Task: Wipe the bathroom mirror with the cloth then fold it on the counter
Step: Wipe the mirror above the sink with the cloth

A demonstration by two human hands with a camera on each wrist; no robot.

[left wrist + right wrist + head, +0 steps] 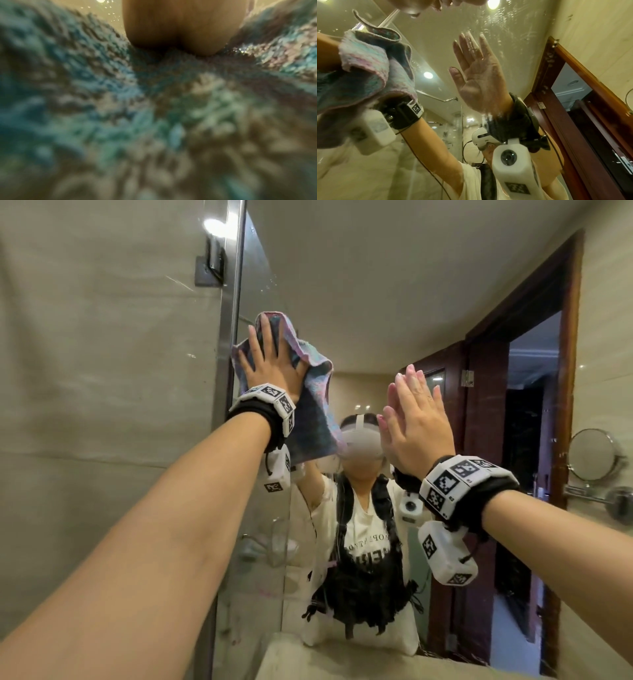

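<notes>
Pressing cloth (315, 405) flat against mirror (394, 302) near its left edge, left hand (270, 364) fingers spread straight; right hand (416, 422) flat, empty, palm on glass just beside.

Warm, yellowish indoor light fills all three views. A ceiling lamp (492, 3) glares white in the wet mirror (513, 33), whose droplets and streaks catch the light. The left wrist view is dim and wholly out of focus, filled by the cloth (102, 108). Straight lines bow toward the head view's edges.
</notes>
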